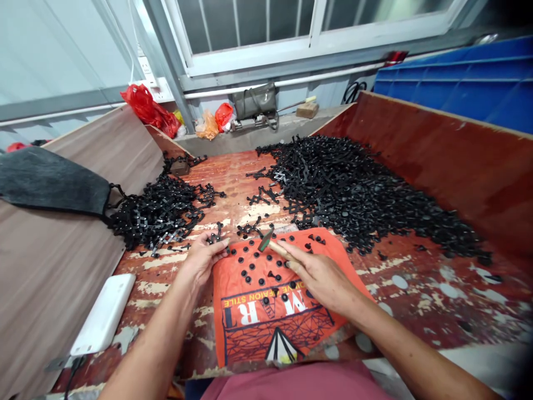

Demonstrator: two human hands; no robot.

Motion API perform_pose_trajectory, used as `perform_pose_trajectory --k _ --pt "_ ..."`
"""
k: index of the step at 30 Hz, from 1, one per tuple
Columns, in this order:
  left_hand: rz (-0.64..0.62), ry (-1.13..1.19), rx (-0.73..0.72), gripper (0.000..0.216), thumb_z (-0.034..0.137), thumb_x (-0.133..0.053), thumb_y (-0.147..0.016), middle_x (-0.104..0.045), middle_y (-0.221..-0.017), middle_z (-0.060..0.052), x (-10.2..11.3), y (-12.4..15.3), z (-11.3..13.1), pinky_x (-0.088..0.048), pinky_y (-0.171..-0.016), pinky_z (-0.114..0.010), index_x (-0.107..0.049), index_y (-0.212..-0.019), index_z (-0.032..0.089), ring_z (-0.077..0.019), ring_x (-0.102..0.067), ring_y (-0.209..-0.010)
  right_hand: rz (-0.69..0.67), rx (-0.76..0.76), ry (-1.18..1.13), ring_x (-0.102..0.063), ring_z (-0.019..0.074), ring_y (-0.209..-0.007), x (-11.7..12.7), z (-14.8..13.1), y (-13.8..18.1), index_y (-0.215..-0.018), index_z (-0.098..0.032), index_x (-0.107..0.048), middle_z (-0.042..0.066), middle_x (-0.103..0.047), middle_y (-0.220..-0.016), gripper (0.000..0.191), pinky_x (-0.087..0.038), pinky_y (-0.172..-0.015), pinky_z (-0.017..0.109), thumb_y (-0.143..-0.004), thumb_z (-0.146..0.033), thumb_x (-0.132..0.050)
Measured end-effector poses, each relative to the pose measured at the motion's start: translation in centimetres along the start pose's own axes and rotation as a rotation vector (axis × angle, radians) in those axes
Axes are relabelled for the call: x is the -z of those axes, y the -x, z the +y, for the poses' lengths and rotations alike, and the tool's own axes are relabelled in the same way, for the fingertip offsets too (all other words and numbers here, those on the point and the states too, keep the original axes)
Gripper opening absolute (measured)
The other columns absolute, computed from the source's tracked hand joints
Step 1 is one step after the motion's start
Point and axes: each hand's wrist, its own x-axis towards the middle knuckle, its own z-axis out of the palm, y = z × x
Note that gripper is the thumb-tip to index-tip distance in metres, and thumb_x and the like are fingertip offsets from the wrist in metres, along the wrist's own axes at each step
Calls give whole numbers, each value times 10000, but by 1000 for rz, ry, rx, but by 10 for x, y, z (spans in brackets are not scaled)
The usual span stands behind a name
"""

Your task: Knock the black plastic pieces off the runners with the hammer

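Observation:
My right hand (318, 272) is wrapped around the wooden handle of a small hammer (266, 241), its dark greenish head pointing left over an orange printed cloth (339, 261). At the cloth's left edge, my left hand (202, 258) has its fingers closed on a small black jointed linkage (215, 239). Part of the linkage is hidden by the fingers. Several round black caps (261, 281) lie scattered on the cloth between my hands. Another black linkage (250, 226) lies just beyond the cloth, near the hammer head.
A large heap of black parts (333, 172) spreads along the right wooden board (437, 144). A smaller pile of linkages (154, 214) lies left, beside a dark fabric piece (54, 180). A white power-bank-like block (104, 314) rests near my left forearm. A blue crate (458, 83) stands behind.

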Motion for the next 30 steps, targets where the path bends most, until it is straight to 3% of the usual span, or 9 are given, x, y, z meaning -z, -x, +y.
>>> perform_pose_trajectory --k 3,6,10,15,19,25,30 --pt "41 -8 -35 530 120 -871 -491 -647 -679 45 -2 -3 -4 -575 -579 -225 -530 -892 185 -108 -651 -563 -11 8 0 -702 204 -990 2 -1 -2 -1492 -493 -325 -40 -695 -1247 502 -533 -821 337 -1035 -295 -382" --pt "59 -30 -75 576 139 -885 -467 -626 -685 65 -2 -7 -9 -582 -607 -248 -523 -911 197 -116 -655 -588 -28 34 49 -708 180 -861 3 -4 -4 -1505 -459 -323 -26 -729 -1174 515 -507 -709 285 -1029 -272 -381" --pt "102 -99 -137 577 195 -908 -466 -544 -607 110 2 -12 -16 -469 -470 -168 -529 -902 203 -61 -531 -463 -45 39 109 -665 157 -691 3 -9 -7 -1490 -424 -386 -2 -759 -1030 477 -445 -615 260 -1032 -292 -366" --pt "160 -207 -242 525 214 -911 -475 -519 -602 118 2 -14 -15 -375 -443 -120 -554 -861 196 -28 -473 -463 -62 33 83 -640 163 -653 3 -11 -10 -1496 -426 -376 4 -756 -938 486 -431 -613 264 -1026 -300 -386" --pt "77 -105 -114 533 217 -907 -478 -530 -593 109 0 -10 -6 -334 -375 -116 -520 -845 202 -27 -443 -416 -54 37 89 -662 188 -710 2 -9 -11 -1490 -414 -398 21 -756 -946 490 -452 -639 282 -1015 -294 -391" --pt "23 -21 11 543 130 -889 -485 -628 -658 39 0 -5 -4 -547 -474 -194 -501 -861 188 -92 -609 -517 -66 29 121 -684 191 -754 -1 -8 -11 -1470 -433 -424 19 -759 -995 482 -478 -679 299 -1014 -280 -391" --pt "39 -16 -8 510 150 -880 -530 -626 -593 41 -1 -8 -13 -408 -330 -131 -478 -841 189 -60 -515 -390 -68 52 108 -699 204 -802 0 -10 -10 -1481 -460 -385 15 -754 -1030 487 -501 -693 316 -1024 -292 -373"
